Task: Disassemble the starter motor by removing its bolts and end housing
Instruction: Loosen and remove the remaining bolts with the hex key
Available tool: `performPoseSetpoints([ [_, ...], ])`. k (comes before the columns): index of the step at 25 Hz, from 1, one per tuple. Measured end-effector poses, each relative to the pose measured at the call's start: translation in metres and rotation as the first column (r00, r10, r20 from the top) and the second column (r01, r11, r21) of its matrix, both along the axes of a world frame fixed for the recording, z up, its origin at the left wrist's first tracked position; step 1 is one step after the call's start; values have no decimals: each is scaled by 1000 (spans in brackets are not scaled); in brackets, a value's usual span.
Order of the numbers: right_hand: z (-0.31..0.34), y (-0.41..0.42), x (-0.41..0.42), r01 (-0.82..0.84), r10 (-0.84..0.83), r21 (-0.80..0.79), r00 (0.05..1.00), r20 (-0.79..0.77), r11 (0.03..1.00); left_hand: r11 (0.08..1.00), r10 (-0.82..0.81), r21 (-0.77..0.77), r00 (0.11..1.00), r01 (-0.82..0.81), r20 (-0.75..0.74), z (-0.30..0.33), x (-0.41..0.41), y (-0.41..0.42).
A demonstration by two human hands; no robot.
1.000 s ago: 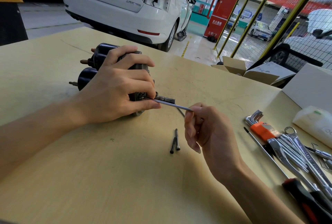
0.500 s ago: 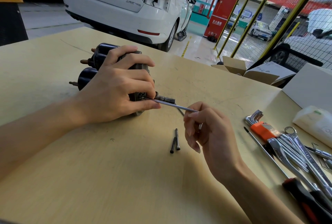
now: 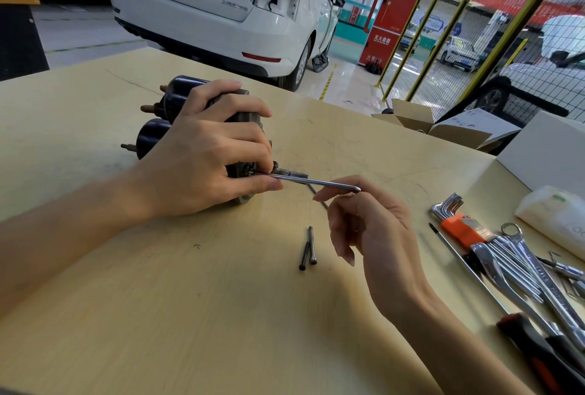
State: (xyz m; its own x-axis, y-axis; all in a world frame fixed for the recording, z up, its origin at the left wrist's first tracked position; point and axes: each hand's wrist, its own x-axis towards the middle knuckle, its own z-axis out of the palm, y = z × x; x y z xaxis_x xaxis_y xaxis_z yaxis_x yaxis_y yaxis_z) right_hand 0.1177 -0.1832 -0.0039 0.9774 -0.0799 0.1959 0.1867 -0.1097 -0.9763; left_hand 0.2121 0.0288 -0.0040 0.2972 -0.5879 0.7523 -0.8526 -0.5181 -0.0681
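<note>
1. Left hand [image 3: 202, 160]: wrapped over the starter motor [image 3: 177, 119], which is pinned on its side on the worktop [image 3: 158, 315].
2. Right hand [image 3: 370, 230]: fingers curled, the bent end of the hex key [image 3: 310, 181] touched by the fingertips; grip not fully visible.
3. Hex key: long axis laid level from the right hand leftward into the motor's near end face.
4. Two removed bolts [image 3: 308, 247]: laid between the hands, nearer the right.

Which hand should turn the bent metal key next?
Probably the right hand. Its fingers already sit at the bent end of the hex key, whose tip is in the starter motor. The left hand is busy gripping the motor to keep it steady on the table.
</note>
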Motion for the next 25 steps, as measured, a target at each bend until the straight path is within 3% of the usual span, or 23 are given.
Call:
performPoseSetpoints([
  [14, -1, -5, 5, 138, -138, -2, 990, -30, 990, 1000, -25, -9, 1000, 25, -11, 0, 0, 0],
  [25, -1, -6, 7, 46, -25, 147, 989, -143, 988, 1000, -25, -9, 1000, 25, -12, 0, 0, 1],
])
